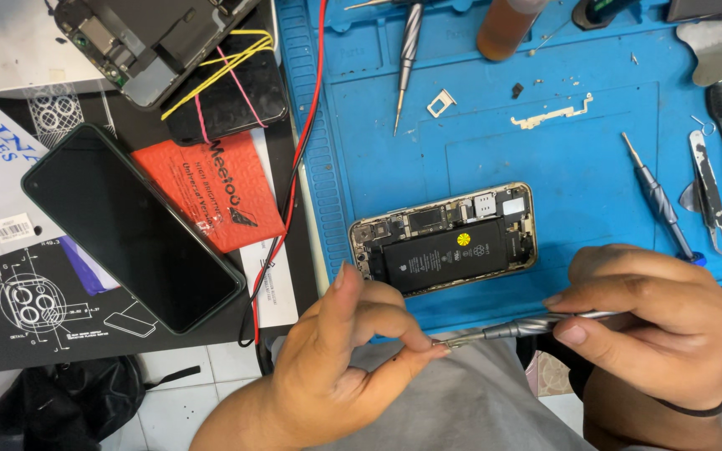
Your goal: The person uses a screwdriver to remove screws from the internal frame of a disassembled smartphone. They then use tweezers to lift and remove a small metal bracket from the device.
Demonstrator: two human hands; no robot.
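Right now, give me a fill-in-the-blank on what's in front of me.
1. The right hand holds a ____.
2. The left hand pinches that tool's ____.
3. The opened phone lies on a mat coloured ____.
4. The dark-screened phone lies to the opened phone's ____.

Missing: screwdriver; tip; blue; left

Bright, even light; soft shadows, sharp focus.
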